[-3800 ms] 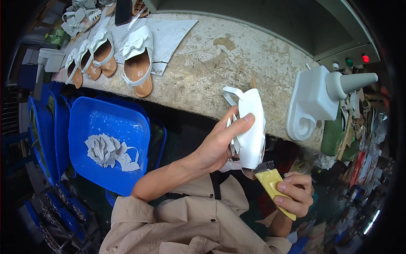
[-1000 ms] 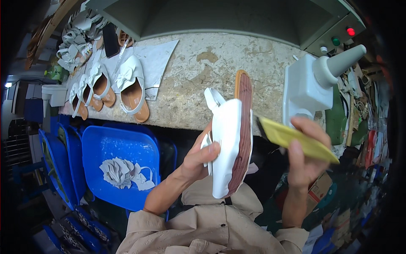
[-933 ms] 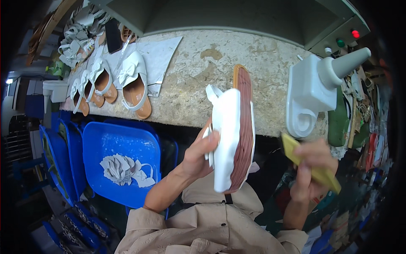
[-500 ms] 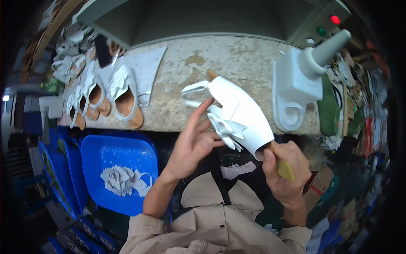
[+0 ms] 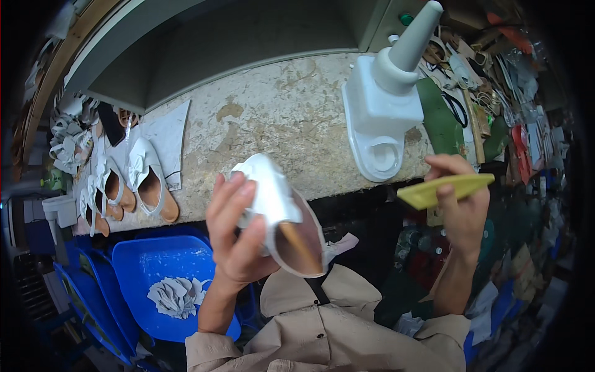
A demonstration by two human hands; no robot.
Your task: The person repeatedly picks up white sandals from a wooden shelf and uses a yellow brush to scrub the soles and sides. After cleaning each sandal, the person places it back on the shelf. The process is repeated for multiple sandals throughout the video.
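Observation:
My left hand is wrapped round a white slingback shoe with a bow. Its opening is turned toward me, and part of the tan insole shows inside. The shoe hangs in the air in front of the bench edge. Off to the right, my right hand grips a flat, elongated yellow-green piece between thumb and fingers. What kind of thing this is does not show clearly. The right hand is apart from the shoe, and blurred.
A white dispenser with a grey cone top stands on the worn bench. Several similar white shoes line the bench's left side. Below them, a blue plastic chair bears white bow-like pieces. Clutter crowds the right.
My right hand has drawn the yellow-green piece away from the shoe's heel end, to the right. The shoe has been turned in my left hand, opening toward me. The whole view has shifted rightward.

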